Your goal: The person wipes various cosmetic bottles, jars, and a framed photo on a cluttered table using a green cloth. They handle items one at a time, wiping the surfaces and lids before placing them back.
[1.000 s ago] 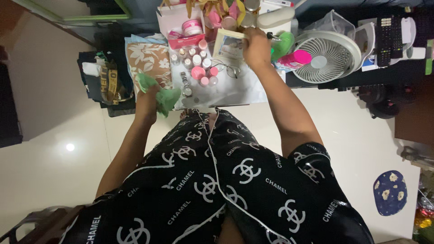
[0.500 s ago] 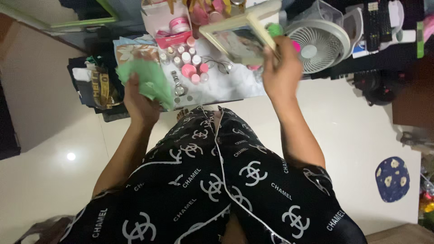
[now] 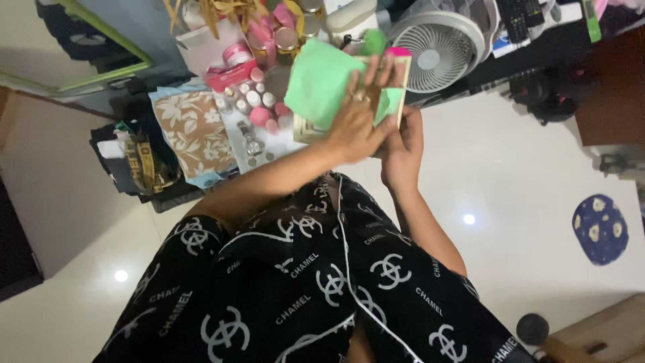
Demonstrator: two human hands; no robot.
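- Two hands are meeting over the low table's (image 3: 316, 138) edge: the left hand (image 3: 356, 121) is pressing a green cloth (image 3: 319, 81) flat against a pale-framed picture frame (image 3: 396, 91), while the right hand (image 3: 401, 144) is gripping the frame from below.
- Left hand grip: fingers are spreading wide over the cloth, palm down, pinning it to the frame's face rather than pinching it.
- Right hand grip: it is closing around the frame's lower edge; the fingers behind the frame are hidden, so how far they are wrapping cannot be told.
- Frame is being held in the air, tilted, just above the cluster of small pink-capped bottles (image 3: 259, 101) and apart from the table surface. Cloth is covering most of its face; only the right side and a strip of the lower border are showing.
- Judgement on wiping well: the holding hand should be bracing the frame firmly at its edge so that pressure from the cloth is not twisting it; strokes ought to be running along the glass toward the corners, with the cloth kept bunched under the palm.
- Nearby: a white desk fan (image 3: 437, 50) is standing just beyond the frame, a wristwatch (image 3: 248, 138) is lying by the bottles, and a floral cloth (image 3: 191, 131) is lying to the left.
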